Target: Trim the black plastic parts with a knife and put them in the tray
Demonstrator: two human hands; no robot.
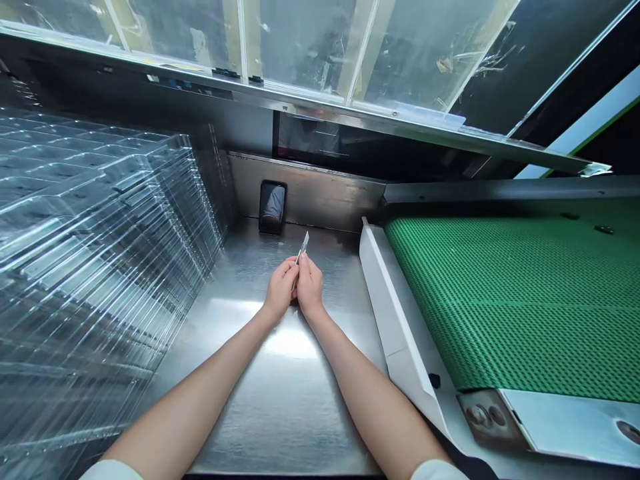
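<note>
My left hand (281,288) and my right hand (309,287) come together above the middle of a stainless steel counter (285,407). Both close around a slim metal utility knife (302,248), whose narrow tip points up and away from me. The lower part of the knife is hidden by my fingers. The hands rest close together, and their heels look near the steel surface.
A tall stack of clear plastic trays (95,233) rises along the left. A green mesh conveyor belt (510,300) lies to the right behind a white angled guard (395,307). A black holder (273,207) sits on the steel back wall.
</note>
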